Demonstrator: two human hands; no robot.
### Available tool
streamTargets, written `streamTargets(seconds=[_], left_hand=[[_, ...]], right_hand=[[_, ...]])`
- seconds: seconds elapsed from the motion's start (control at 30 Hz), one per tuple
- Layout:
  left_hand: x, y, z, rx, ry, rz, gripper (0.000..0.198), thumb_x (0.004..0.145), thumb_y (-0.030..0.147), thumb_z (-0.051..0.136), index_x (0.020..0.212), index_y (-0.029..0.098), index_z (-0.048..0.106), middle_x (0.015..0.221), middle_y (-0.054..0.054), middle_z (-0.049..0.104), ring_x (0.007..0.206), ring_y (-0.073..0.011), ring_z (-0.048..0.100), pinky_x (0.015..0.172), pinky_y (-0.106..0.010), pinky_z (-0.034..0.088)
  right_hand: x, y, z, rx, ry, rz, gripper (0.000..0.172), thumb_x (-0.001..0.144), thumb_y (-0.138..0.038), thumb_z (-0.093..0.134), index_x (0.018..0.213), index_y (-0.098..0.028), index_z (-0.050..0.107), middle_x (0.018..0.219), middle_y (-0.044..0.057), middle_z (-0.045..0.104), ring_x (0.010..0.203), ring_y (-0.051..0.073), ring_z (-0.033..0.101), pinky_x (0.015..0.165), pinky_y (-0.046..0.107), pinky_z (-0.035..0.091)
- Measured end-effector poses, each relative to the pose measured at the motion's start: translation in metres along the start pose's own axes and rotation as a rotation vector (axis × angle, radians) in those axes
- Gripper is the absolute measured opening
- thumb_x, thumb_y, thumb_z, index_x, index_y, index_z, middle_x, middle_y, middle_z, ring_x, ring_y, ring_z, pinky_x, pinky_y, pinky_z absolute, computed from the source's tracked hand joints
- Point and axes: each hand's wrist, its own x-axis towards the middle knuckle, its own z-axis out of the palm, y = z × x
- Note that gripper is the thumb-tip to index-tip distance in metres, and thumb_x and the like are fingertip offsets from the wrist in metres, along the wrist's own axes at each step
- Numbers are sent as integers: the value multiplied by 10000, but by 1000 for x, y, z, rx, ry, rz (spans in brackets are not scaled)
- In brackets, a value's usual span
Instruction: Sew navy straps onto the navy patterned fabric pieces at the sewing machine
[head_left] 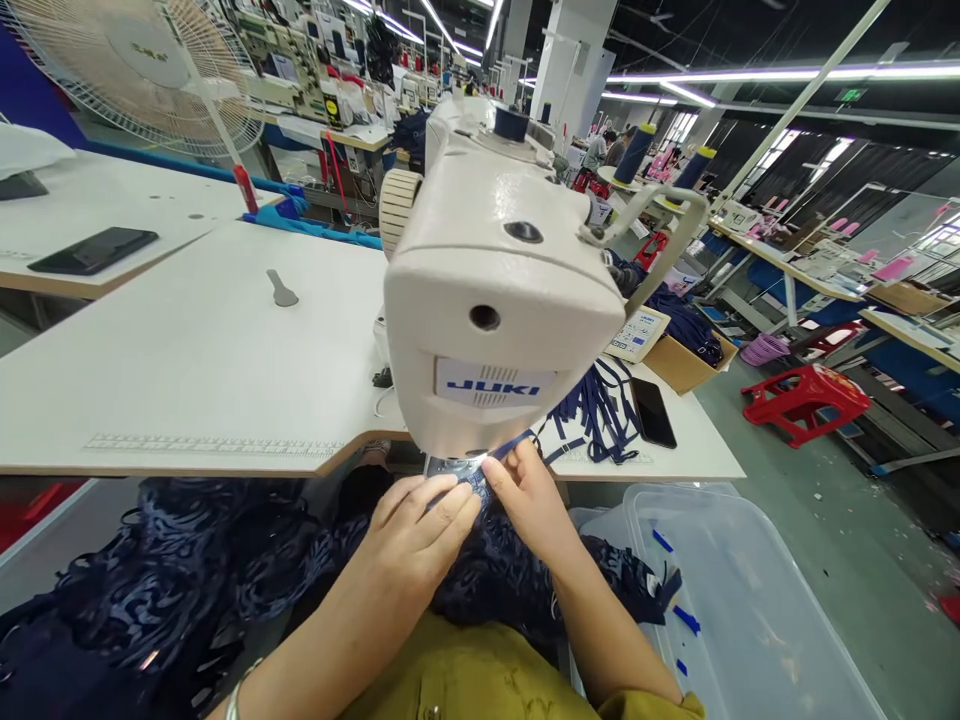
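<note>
The white JUKI sewing machine (499,290) stands straight ahead, its head hiding the needle area. Below it, patterned navy lace fabric (478,484) lies at the lit sewing spot. My left hand (424,525) is closed on the lace from the left, fingers together and bent over it. From the right, my right hand (531,500) pinches a narrow navy strap (511,445) beside the machine head, thumb close to the lace. Its fingertips are partly hidden. More navy lace pieces (172,570) hang in a heap below the table edge and over my lap.
On the white table (187,350) lie a grey metal piece (282,289), loose navy straps (600,410) and a phone (654,412). A cardboard box (686,365) sits behind. A clear plastic bin (750,600) with blue scraps stands right; a fan (142,60) is at left.
</note>
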Motion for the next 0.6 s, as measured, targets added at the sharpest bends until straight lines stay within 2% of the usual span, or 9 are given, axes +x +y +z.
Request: streamTargets(seconds=[0.1,0.23,0.4,0.6], left_hand=[[3,-1,-5,7,-17,63,359,938,96,396,1243,153,576,1237,-62,646,1186,-175,543,1068,-366,405],[2,-4,-12,117,-49,131,419,925,63,342,1274,140,558,1286,-68,621,1203,-162,550,1024,-312,459],[3,-5,-13,101,-33,111,414,921,70,355,1268,152,566,1273,-61,630,1194,-158,561,1018,-301,470],[8,4,-5,144,-10,73,364,932,99,377,1222,154,590,1188,-54,671,1116,-163,590,985,-306,469]], right_hand=[[-1,3,5,30,15,7,127,920,-356,493,906,-230,485,732,-43,490,643,128,467,607,255,379],[2,6,9,-13,70,23,167,905,-365,513,830,-227,457,731,-38,496,655,132,483,627,263,393],[2,2,6,-77,78,66,191,885,-371,539,787,-228,460,689,-43,490,614,131,471,598,259,403],[12,-2,4,-56,36,-3,86,897,-305,479,873,-232,517,707,-32,507,657,147,505,669,279,445]])
